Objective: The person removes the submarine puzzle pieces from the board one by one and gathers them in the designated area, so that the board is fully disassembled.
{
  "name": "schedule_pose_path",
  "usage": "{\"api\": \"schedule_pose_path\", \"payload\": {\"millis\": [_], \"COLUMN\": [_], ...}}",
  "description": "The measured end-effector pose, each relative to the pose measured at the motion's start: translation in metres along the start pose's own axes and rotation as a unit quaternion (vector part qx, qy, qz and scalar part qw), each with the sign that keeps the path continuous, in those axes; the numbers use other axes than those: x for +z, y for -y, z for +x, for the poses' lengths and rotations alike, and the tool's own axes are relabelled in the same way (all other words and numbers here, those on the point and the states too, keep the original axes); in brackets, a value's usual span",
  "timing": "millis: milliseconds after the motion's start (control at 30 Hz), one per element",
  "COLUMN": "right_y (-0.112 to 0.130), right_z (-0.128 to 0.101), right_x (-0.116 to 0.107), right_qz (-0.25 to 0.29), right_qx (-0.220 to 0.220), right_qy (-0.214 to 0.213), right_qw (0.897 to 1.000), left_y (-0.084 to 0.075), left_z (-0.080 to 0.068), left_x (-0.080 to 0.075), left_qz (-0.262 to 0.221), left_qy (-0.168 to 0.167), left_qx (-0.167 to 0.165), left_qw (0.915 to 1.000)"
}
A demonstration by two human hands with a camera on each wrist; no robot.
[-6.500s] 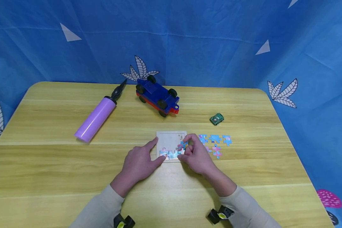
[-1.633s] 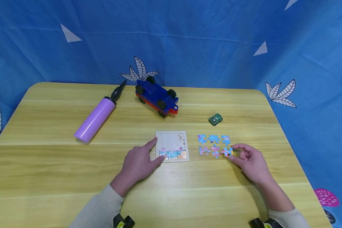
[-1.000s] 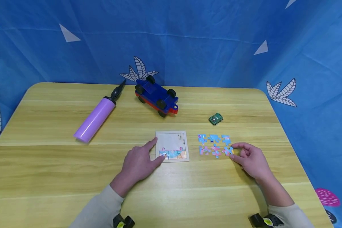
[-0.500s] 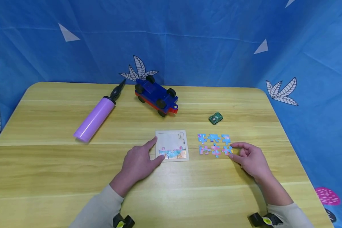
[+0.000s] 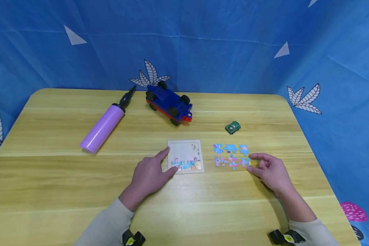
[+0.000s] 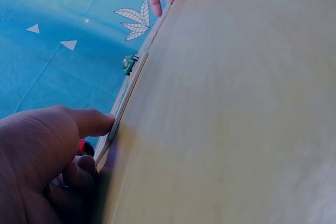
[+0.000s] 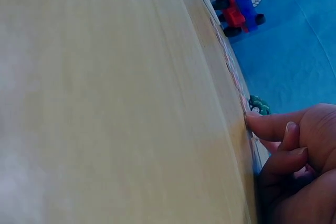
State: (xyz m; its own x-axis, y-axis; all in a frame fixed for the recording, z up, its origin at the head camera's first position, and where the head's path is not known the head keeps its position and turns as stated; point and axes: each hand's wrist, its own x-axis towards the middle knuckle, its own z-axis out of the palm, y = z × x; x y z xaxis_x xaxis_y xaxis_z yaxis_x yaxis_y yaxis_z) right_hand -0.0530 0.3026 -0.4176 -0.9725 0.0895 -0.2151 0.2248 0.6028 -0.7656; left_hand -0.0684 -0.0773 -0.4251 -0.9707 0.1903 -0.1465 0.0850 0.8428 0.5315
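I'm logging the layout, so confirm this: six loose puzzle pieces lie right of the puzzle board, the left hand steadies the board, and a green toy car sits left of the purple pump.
One detail is wrong. The green toy car sits far right of the purple pump, beyond the loose puzzle pieces, as the head view shows. The rest holds: six pieces lie right of the board, and the left hand steadies it.

A square puzzle tray [image 5: 185,151] is lying flat on the bench, its bottom row filled with joined pieces and the rest showing bare. To its right, six loose blue-and-pink puzzle pieces [image 5: 231,155] are sitting flat in two rows of three.
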Motion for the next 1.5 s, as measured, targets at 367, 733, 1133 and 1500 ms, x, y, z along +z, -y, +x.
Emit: {"api": "schedule_pose_path", "payload": {"millis": [367, 733, 1133, 1500], "right_y": [0.008, 0.027, 0.046, 0.067], "right_z": [-0.006, -0.013, -0.015, -0.010], "right_x": [0.003, 0.023, 0.047, 0.070], "right_qz": [0.020, 0.075, 0.132, 0.155], "right_qx": [-0.004, -0.059, -0.104, -0.131], "right_qy": [-0.014, -0.014, 0.012, 0.060], "right_qw": [1.000, 0.995, 0.986, 0.977], "left_y": [0.002, 0.003, 0.002, 0.002], "left_z": [0.000, 0.000, -0.001, -0.001], "left_x": [-0.002, -0.003, -0.003, -0.004], "left_qz": [0.000, -0.009, -0.010, -0.015], "left_qy": [0.013, 0.024, 0.025, 0.030], "left_qx": [0.012, 0.025, 0.020, 0.017], "left_qw": [0.9998, 0.9994, 0.9994, 0.9993]}}
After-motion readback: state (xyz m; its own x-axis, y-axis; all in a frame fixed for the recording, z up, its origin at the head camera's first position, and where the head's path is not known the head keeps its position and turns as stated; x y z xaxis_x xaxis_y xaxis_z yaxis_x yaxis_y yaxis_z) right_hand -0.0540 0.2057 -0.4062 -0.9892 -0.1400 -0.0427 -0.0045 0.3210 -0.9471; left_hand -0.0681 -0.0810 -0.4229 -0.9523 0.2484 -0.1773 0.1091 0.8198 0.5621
